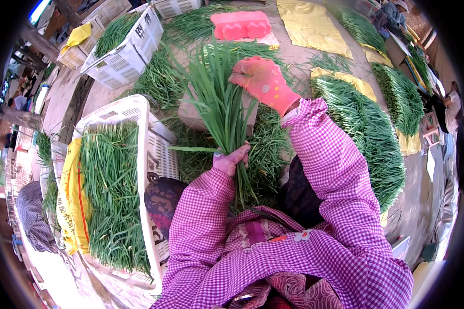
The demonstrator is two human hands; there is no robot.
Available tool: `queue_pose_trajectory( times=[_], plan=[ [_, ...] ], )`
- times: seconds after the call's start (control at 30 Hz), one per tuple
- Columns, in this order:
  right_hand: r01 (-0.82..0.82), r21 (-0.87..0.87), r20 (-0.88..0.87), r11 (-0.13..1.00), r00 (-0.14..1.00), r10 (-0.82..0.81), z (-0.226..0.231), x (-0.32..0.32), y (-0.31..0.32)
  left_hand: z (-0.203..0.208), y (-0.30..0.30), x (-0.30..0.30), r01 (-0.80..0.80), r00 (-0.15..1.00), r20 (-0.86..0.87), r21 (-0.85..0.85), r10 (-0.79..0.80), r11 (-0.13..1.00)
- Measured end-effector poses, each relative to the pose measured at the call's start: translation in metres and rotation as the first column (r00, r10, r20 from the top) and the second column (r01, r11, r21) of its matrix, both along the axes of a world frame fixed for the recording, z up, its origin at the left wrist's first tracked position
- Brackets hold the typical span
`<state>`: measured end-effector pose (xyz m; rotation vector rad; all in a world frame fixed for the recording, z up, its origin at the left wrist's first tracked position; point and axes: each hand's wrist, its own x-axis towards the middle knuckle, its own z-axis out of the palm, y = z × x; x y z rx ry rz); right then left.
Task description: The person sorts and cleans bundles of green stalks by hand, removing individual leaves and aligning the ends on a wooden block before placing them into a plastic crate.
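A bunch of long green garlic chives (219,108) stands roughly upright in front of me, leaves spreading upward and stalks hanging below. My left hand (233,158) wraps around its lower part. At the right side of the leaves is my right hand (265,85), in a coral glove with pale dots, its fingers pinched together at the edge of the bunch; the fingertips are partly hidden. Behind the bunch sits a low brownish block (193,116). Loose chives (270,147) lie heaped on the ground around and beneath it.
At my left stands a white crate (143,129) packed with chives beside a yellow sack (73,201). Another white crate (131,59) is farther back. Ahead lie a pink foam-like block (241,24) and a yellow sheet (312,26). Rows of chives (363,134) line the right. A person (394,18) sits far right.
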<state>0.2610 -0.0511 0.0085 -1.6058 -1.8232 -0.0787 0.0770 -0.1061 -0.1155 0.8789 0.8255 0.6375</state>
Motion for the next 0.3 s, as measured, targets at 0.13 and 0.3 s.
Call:
queue_pose_trajectory(
  times=[0.13,0.3],
  plan=[
    [0.072,-0.009,-0.237,0.997,0.969,-0.072,0.003,0.002,0.004,-0.012,-0.001,-0.005,0.012,0.988,0.151,0.043,-0.018,0.999],
    [0.222,-0.153,-0.665,0.963,0.697,-0.267,0.011,0.025,0.013,-0.002,0.0,-0.011,0.114,0.985,0.132,0.005,-0.113,0.993]
  ],
)
